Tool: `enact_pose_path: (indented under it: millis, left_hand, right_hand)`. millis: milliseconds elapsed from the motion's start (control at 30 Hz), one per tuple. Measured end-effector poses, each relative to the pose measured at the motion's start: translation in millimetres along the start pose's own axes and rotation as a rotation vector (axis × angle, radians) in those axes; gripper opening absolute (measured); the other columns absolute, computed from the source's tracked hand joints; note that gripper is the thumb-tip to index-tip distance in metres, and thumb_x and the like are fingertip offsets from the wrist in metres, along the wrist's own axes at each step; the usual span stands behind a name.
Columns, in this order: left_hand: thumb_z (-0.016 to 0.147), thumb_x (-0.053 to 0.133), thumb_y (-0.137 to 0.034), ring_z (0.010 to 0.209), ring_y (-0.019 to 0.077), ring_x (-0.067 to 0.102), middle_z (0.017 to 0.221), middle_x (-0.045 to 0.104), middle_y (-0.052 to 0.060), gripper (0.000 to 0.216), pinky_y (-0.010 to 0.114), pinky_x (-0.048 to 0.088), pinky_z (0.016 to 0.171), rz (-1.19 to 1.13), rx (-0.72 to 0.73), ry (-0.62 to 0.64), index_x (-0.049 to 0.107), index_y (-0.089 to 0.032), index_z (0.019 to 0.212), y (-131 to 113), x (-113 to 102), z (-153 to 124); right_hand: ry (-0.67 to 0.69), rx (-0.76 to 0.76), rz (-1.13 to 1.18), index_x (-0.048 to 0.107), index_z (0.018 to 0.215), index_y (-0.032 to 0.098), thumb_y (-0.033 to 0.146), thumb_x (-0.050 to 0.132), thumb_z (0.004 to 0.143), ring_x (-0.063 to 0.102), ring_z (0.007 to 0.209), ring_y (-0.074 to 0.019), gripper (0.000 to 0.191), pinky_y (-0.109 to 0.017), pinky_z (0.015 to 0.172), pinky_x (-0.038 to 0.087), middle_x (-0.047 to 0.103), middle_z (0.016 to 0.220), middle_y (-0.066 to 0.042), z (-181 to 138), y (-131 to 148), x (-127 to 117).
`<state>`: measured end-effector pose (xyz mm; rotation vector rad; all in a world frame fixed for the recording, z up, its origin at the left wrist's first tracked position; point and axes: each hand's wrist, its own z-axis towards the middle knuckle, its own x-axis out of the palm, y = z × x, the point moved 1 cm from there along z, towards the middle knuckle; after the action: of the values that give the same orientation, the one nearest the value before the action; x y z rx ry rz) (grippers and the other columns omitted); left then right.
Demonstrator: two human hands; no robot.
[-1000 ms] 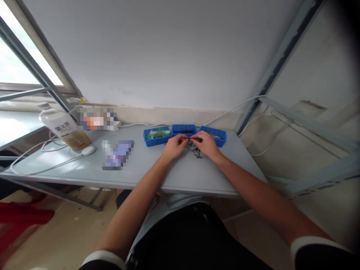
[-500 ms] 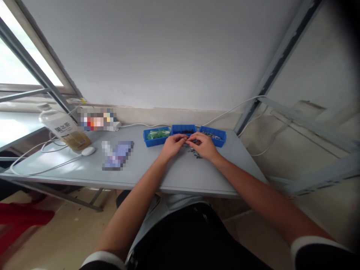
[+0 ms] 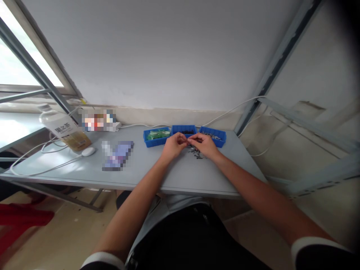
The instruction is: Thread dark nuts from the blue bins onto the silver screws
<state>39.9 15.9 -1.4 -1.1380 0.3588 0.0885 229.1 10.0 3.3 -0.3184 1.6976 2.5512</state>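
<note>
My left hand (image 3: 173,145) and my right hand (image 3: 206,145) meet fingertip to fingertip over the table, both closed in a pinch. What they hold between them is too small and too covered by the fingers to make out. Beneath the right hand lies a loose pile of dark and silvery screws (image 3: 197,153). Just behind the hands stand three blue bins: the left bin (image 3: 155,142) has green packets (image 3: 158,134) in it, the middle bin (image 3: 174,128) small black parts (image 3: 187,132), and the right bin (image 3: 221,141) long silvery pieces like screws (image 3: 214,137).
On the left of the grey table (image 3: 149,170) stand a large tea bottle (image 3: 66,129), a white round-ended device (image 3: 88,151) and white cables. A blurred flat item (image 3: 119,155) lies nearer the middle. Metal posts (image 3: 277,63) frame the right, with a wall behind.
My fingertips have shifted slightly and stay pinched together. The left hand's fingers are a little more arched. Bins and other objects stay where they were.
</note>
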Motion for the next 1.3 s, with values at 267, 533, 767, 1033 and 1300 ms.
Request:
enact_pose_path:
  millis: [267, 533, 767, 1033, 1300]
  left_hand:
    - [0.086, 0.075, -0.030, 0.092, 0.0196, 0.075, 0.099, 0.079, 0.009, 0.025, 0.033, 0.057, 0.084, -0.061, 0.004, -0.051, 0.062, -0.019, 0.103, -3, -2, 1]
    - [0.086, 0.074, -0.025, 0.093, 0.0197, 0.075, 0.098, 0.078, 0.007, 0.033, 0.033, 0.057, 0.086, -0.014, 0.030, -0.078, 0.065, -0.020, 0.117, 0, -3, 2]
    - [0.087, 0.070, -0.026, 0.093, 0.0201, 0.074, 0.099, 0.078, 0.006, 0.031, 0.032, 0.056, 0.085, 0.056, 0.059, -0.032, 0.072, -0.020, 0.118, -6, -4, 1]
    - [0.088, 0.073, -0.045, 0.095, 0.0231, 0.073, 0.104, 0.079, 0.009, 0.031, 0.033, 0.056, 0.087, 0.031, 0.032, -0.005, 0.078, -0.018, 0.103, 2, -3, 3]
    - [0.092, 0.069, -0.052, 0.102, 0.0256, 0.072, 0.110, 0.079, 0.009, 0.039, 0.036, 0.054, 0.094, 0.007, 0.014, 0.017, 0.082, -0.021, 0.111, 1, -5, 4]
  right_hand:
    - [0.028, 0.075, 0.094, 0.075, 0.092, 0.021, 0.047, 0.079, 0.082, 0.059, 0.056, -0.0115, 0.028, -0.022, 0.045, 0.047, 0.072, 0.077, -0.002, 2, -12, 0]
    - [0.096, 0.145, 0.141, 0.071, 0.096, 0.020, 0.041, 0.081, 0.079, 0.068, 0.070, -0.0151, 0.029, -0.020, 0.046, 0.052, 0.073, 0.085, -0.005, 4, -21, 5]
    - [0.140, 0.150, 0.094, 0.071, 0.094, 0.020, 0.044, 0.082, 0.078, 0.067, 0.071, -0.0156, 0.031, -0.021, 0.050, 0.053, 0.073, 0.083, -0.005, 2, -23, 4]
    - [0.179, 0.128, 0.053, 0.068, 0.090, 0.019, 0.053, 0.076, 0.083, 0.058, 0.057, -0.0111, 0.035, -0.022, 0.049, 0.049, 0.068, 0.072, -0.002, 0, -23, 4]
    - [0.197, 0.127, 0.124, 0.070, 0.090, 0.019, 0.057, 0.067, 0.091, 0.060, 0.060, -0.0118, 0.038, -0.023, 0.048, 0.050, 0.069, 0.082, -0.004, 1, -17, 7]
